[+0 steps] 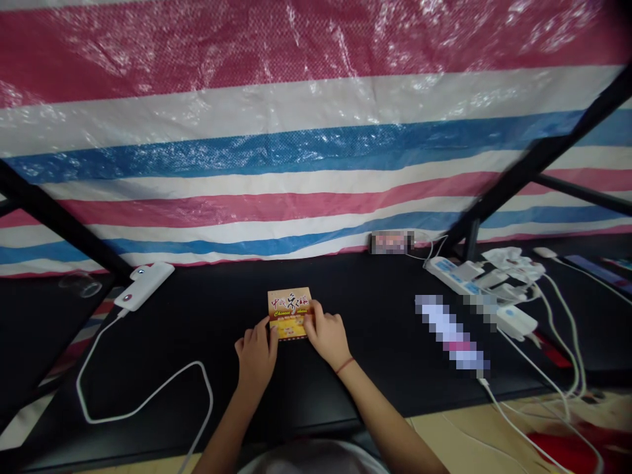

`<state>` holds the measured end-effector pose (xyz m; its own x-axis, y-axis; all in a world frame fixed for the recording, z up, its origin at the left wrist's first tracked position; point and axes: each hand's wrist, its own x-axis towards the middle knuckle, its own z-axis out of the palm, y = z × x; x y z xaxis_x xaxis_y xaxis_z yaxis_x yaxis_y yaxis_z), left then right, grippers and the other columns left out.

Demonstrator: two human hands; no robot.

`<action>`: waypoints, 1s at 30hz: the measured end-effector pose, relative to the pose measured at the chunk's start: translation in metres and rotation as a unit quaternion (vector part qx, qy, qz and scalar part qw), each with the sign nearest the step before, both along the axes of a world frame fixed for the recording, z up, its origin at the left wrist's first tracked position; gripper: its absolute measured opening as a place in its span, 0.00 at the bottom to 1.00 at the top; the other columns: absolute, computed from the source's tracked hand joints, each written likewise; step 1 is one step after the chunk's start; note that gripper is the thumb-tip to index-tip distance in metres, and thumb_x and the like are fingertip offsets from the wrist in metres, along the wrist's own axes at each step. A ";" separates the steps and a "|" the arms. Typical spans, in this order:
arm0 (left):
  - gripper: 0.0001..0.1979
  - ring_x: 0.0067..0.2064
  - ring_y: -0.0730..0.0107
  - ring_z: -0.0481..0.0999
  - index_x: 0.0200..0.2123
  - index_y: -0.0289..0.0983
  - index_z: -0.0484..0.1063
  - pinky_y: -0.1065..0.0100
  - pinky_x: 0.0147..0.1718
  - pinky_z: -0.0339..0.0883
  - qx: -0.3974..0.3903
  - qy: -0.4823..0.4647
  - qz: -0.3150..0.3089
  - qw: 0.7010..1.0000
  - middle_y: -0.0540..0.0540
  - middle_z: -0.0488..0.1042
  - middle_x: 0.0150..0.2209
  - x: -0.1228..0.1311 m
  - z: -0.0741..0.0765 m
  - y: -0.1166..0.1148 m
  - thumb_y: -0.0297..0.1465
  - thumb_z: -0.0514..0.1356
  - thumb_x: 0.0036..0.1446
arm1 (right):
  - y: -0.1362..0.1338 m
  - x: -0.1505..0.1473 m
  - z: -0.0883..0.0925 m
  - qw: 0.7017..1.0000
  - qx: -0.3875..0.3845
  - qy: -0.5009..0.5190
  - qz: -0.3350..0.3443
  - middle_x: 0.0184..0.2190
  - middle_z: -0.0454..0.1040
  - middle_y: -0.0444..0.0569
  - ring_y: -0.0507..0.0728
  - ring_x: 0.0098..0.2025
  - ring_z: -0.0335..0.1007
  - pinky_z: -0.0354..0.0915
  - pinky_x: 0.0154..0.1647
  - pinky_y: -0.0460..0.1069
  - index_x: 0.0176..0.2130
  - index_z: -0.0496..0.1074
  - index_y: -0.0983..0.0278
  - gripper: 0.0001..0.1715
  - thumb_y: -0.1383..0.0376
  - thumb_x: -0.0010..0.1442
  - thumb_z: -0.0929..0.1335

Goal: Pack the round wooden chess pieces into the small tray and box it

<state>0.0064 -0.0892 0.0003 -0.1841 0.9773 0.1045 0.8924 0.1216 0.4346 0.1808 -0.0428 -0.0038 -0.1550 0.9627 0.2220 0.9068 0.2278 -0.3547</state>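
Black table (380,355) — left hand (256,352), right hand (330,337) pinching opposite sides of Chinese chess box (289,315).

Pretty plain black table (207,303) here, with a Chinese chess box (290,315) around the middle. Left side's got a white plug-in gadget (145,288) plus its trailing cable (90,421); over right, a loaded power strip (457,280), a pixelated slab (451,332) and another blurred-out item (390,241) at the back.

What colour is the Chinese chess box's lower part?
The box's lower part is mostly yellow; head view.
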 end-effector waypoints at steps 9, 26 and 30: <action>0.21 0.37 0.62 0.77 0.34 0.34 0.71 0.65 0.36 0.59 -0.032 0.089 -0.006 0.995 0.41 0.78 0.33 -0.027 0.002 0.049 0.33 0.41 0.67 | 0.035 0.021 -0.004 0.983 -0.040 0.137 -0.113 0.23 0.72 0.46 0.53 0.26 0.68 0.52 0.27 0.45 0.32 0.69 0.63 0.22 0.57 0.68 0.55; 0.18 0.32 0.65 0.75 0.31 0.39 0.74 0.68 0.27 0.49 -0.109 0.150 0.008 0.983 0.44 0.78 0.32 -0.033 -0.001 0.079 0.38 0.47 0.64 | 0.071 0.019 0.006 0.983 -0.128 -0.069 -0.109 0.29 0.77 0.50 0.55 0.32 0.73 0.50 0.26 0.45 0.27 0.75 0.61 0.17 0.60 0.61 0.61; 0.17 0.31 0.67 0.73 0.28 0.40 0.71 0.68 0.27 0.46 -0.110 0.144 -0.005 0.983 0.47 0.77 0.29 -0.035 0.001 0.076 0.39 0.48 0.63 | 0.068 0.023 0.006 0.986 -0.128 -0.046 -0.095 0.25 0.75 0.47 0.53 0.29 0.69 0.46 0.25 0.45 0.24 0.72 0.61 0.15 0.62 0.59 0.63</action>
